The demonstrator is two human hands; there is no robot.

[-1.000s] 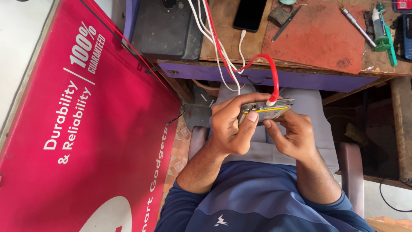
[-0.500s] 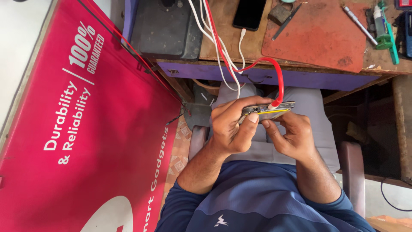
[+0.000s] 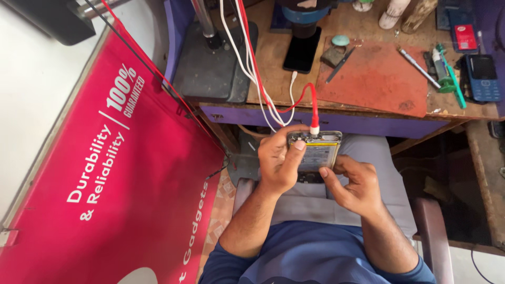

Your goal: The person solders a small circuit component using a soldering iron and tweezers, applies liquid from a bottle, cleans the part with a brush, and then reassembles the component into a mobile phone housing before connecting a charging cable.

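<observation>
Your left hand (image 3: pixel 279 163) and right hand (image 3: pixel 353 184) on opened phone (image 3: pixel 314 153): yellow-edged, pale grey-green inside, dark lower end. Red cable (image 3: pixel 305 100) with white tip plugs into it; white cables (image 3: pixel 247 63) beside. Your sleeves blue, trousers (image 3: pixel 368 158) pale grey. Desk front (image 3: pixel 357 128) purple, top brown wood. Mat (image 3: pixel 376 79) rusty orange-red, dark smudges. Black phone (image 3: pixel 302 50) on desk, blue keypad phone (image 3: pixel 483 78) with dark screen, green tool (image 3: pixel 448 73). Banner (image 3: pixel 105 173) bright pink-red, white lettering.

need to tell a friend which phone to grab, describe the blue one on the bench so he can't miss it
Look at the wooden bench, then its far right end past the orange mat. The blue phone lies flat beside a green tool; unlike the black phone, it has push buttons.
</observation>
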